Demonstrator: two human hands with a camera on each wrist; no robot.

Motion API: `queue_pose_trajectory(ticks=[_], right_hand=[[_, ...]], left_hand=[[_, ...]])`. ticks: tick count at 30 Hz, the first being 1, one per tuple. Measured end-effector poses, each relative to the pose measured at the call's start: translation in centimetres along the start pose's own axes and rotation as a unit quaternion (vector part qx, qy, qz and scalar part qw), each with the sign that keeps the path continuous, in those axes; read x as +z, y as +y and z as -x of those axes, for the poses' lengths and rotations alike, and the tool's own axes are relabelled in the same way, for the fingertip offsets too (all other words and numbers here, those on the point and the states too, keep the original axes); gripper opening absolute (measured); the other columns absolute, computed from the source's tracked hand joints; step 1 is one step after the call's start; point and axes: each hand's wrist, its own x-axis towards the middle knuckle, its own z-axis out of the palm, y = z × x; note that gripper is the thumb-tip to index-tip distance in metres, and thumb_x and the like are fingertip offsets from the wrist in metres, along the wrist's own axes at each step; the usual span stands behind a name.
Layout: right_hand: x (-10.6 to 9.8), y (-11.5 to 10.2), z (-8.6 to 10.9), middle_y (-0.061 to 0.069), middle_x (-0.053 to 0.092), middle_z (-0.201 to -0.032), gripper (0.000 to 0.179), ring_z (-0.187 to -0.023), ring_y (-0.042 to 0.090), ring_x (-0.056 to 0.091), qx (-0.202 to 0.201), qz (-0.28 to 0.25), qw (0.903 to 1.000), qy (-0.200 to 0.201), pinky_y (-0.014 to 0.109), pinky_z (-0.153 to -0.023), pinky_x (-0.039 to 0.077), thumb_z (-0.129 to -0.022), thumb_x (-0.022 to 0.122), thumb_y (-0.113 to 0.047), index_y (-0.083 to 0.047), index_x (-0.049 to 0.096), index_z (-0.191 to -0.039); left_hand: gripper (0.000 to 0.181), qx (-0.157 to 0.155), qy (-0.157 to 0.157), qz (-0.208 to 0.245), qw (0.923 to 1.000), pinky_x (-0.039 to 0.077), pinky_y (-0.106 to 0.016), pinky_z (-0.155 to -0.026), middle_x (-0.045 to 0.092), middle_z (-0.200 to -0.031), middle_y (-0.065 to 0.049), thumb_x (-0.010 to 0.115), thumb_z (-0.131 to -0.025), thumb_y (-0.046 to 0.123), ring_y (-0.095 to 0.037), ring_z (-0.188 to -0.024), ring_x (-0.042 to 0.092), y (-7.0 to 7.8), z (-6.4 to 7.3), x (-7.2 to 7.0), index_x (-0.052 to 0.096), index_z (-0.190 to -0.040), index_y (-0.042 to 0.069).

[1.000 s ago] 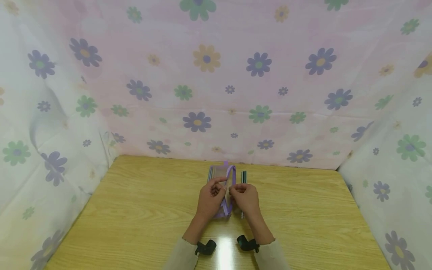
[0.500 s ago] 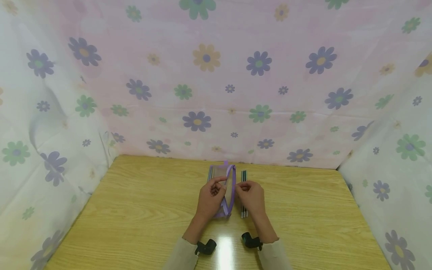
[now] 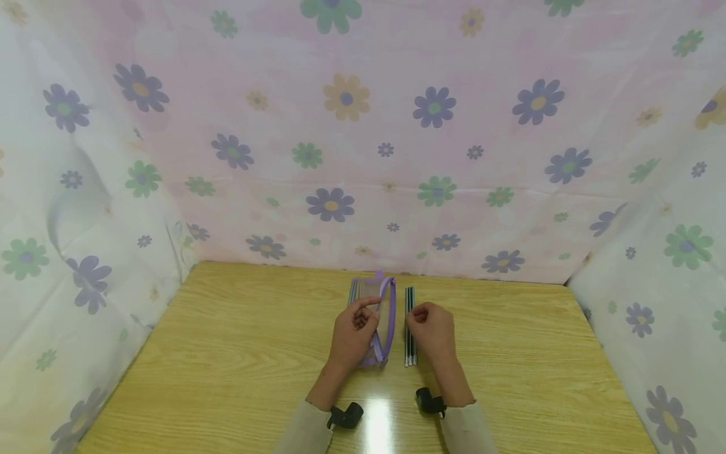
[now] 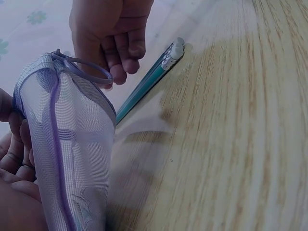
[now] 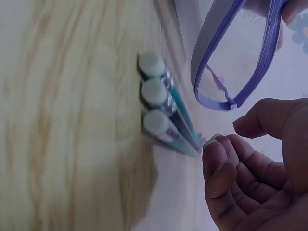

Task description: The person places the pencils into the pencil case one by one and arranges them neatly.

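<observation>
A see-through mesh pencil pouch [image 3: 371,287] with purple zip edging lies on the table, its mouth gaping toward the right. My left hand [image 3: 353,337] pinches the pouch's upper edge between thumb and fingers. Beside it on the right lie three pencils [image 3: 410,355] side by side, white eraser ends toward me. Over these pencils hovers my right hand [image 3: 435,331]; in the right wrist view its thumb and bent fingers stand apart, with nothing between them. Thin grey sticks [image 3: 353,290] show along the pouch's left side; whether they are inside is unclear.
The wood-grain table [image 3: 244,340] extends to both sides of the hands. Flower-printed cloth [image 3: 391,176] walls off its back and sides. A black wrist camera [image 3: 346,416] sits at each cuff.
My right hand has let go of the pouch's zip edge and moved right, over the pencils. The pouch's mouth has spread wider. My left hand has stayed in place.
</observation>
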Motion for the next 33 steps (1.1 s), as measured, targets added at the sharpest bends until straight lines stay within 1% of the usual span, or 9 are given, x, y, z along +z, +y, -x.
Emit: queue_pose_trajectory(ticks=[4,9,11,15,18,26,28,33], right_hand=[[-0.2,0.2,-0.1,0.006,0.073,-0.078,0.008,-0.069,0.017,0.067,-0.005,0.021,0.9998,0.003,0.032,-0.062,0.056,-0.089,0.075,-0.009,-0.001,0.077,-0.090],[-0.4,0.5,-0.1,0.005,0.071,-0.077,0.009,-0.067,0.016,0.064,-0.003,0.034,0.9994,-0.004,0.031,-0.060,0.054,-0.089,0.076,-0.011,-0.002,0.076,-0.088],[-0.5,0.7,-0.1,0.005,0.071,-0.077,0.008,-0.066,0.016,0.064,-0.004,0.037,0.9993,-0.006,0.031,-0.059,0.054,-0.088,0.076,-0.011,-0.003,0.076,-0.087],[-0.6,1.1,-0.1,0.005,0.071,-0.076,0.007,-0.066,0.016,0.065,-0.006,0.043,0.9991,-0.007,0.032,-0.059,0.054,-0.085,0.074,-0.010,-0.003,0.075,-0.085],[-0.5,1.3,-0.1,0.005,0.072,-0.076,0.007,-0.065,0.016,0.065,-0.006,0.047,0.9989,-0.006,0.033,-0.059,0.055,-0.085,0.075,-0.010,-0.002,0.075,-0.085],[-0.6,1.3,-0.1,0.006,0.072,-0.076,0.009,-0.065,0.018,0.066,0.005,0.053,0.9984,-0.018,0.036,-0.060,0.056,-0.086,0.076,-0.010,-0.001,0.076,-0.085],[-0.6,1.3,-0.1,0.007,0.072,-0.076,0.010,-0.065,0.018,0.066,0.005,0.053,0.9984,-0.021,0.036,-0.059,0.056,-0.086,0.076,-0.010,-0.001,0.075,-0.085],[-0.4,1.5,-0.1,0.007,0.071,-0.075,0.009,-0.064,0.018,0.064,0.004,0.052,0.9984,-0.021,0.035,-0.058,0.054,-0.085,0.075,-0.009,0.000,0.075,-0.084]], left_hand=[[0.032,-0.005,0.000,-0.006,1.0000,0.043,-0.019,-0.058,0.065,-0.080,-0.015,0.065,-0.101,-0.002,-0.008,-0.063,0.051,0.1,0.0,0.0,0.073,-0.128,0.013],[0.034,-0.001,0.002,-0.013,0.9999,0.043,-0.019,-0.058,0.064,-0.080,-0.013,0.065,-0.100,-0.005,-0.008,-0.063,0.051,0.1,0.0,0.1,0.073,-0.129,0.011],[0.033,0.002,0.001,-0.015,0.9999,0.042,-0.019,-0.058,0.064,-0.079,-0.012,0.064,-0.100,-0.005,-0.008,-0.062,0.050,0.1,0.0,0.1,0.072,-0.130,0.007],[0.032,0.002,0.000,-0.017,0.9999,0.042,-0.019,-0.058,0.064,-0.079,-0.013,0.064,-0.100,-0.005,-0.007,-0.062,0.050,0.1,0.0,0.1,0.072,-0.130,0.006],[0.033,-0.002,0.000,-0.018,0.9998,0.042,-0.019,-0.058,0.064,-0.080,-0.013,0.065,-0.101,-0.004,-0.008,-0.063,0.050,0.1,0.0,0.1,0.073,-0.129,0.010],[0.033,-0.007,-0.002,-0.016,0.9998,0.042,-0.019,-0.058,0.064,-0.081,-0.012,0.065,-0.101,-0.001,-0.008,-0.063,0.050,0.3,0.1,0.1,0.073,-0.130,0.013],[0.032,-0.007,-0.002,-0.017,0.9998,0.042,-0.019,-0.058,0.064,-0.081,-0.011,0.065,-0.102,-0.001,-0.008,-0.063,0.050,0.2,0.1,0.1,0.073,-0.130,0.013],[0.030,-0.002,-0.001,-0.015,0.9999,0.043,-0.019,-0.058,0.064,-0.081,-0.010,0.066,-0.101,0.001,-0.006,-0.063,0.051,0.0,0.0,0.0,0.073,-0.129,0.010]])
